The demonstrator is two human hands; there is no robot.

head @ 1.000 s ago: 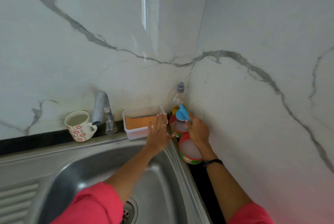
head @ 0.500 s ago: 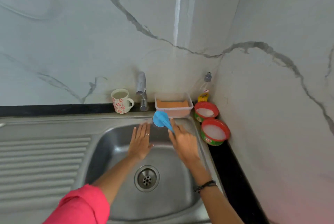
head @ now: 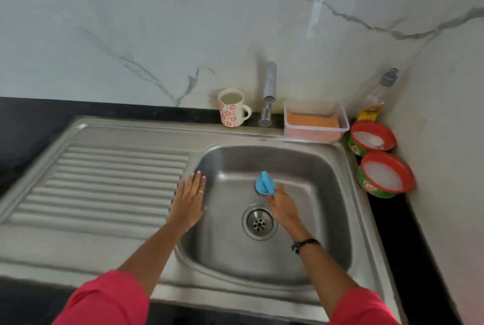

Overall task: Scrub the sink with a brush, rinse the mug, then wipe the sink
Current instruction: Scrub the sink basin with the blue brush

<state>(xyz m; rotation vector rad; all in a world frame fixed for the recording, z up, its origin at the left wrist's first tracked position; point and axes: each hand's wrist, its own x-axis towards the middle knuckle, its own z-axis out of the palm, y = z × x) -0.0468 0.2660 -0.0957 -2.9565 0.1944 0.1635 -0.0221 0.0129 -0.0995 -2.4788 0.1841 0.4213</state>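
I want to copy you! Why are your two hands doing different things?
The right hand grips the blue brush down inside the sink basin; the left hand holds nothing. The left hand lies flat with straight fingers on the basin's edge; the right hand's fingers curl. Both reach from pink sleeves.

Tap [head: 269, 94], sponge tub [head: 315, 122], two soap tubs [head: 385, 175], bottle [head: 377, 99].

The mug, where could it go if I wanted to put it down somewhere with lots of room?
The ribbed drainboard, between the black counter and the left hand, is bare. The right back corner is crowded: a box, two tubs and a bottle. In the basin, the right hand holds the brush.
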